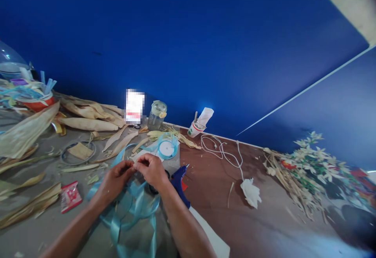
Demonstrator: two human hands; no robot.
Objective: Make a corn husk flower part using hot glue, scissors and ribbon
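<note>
**Bare forearms [186,220] frame a small fingertip job over loose light-blue satin ribbon [115,228]**

Your left hand [118,177] and right hand [152,169] meet at the fingertips, thumbs and forefingers drawn in toward each other. Whether they are pressed tight, or pinch anything, I cannot tell; whatever may lie between them is too small to make out. The ribbon sprawls in loops below and around your hands, over the grey tabletop [29,246].

For work this fine, you would do well to steady both wrists, use only the fingertip pads, and let one hand anchor while the other makes small movements. Leave the loops slack so that nothing tugs at your fingers, and avoid trapping them under your forearms.

Just beyond your right hand lies a round white spool wound with blue ribbon [166,148]. Beside your right forearm, partly hidden by it, is a dark-blue plastic glue gun [178,181], nozzle pointing away from you. Treat that tip as possibly hot: guard your arm and the satin from it.

Farther left, a pink-and-white packet [71,197] lies clear of the ribbon.
</note>
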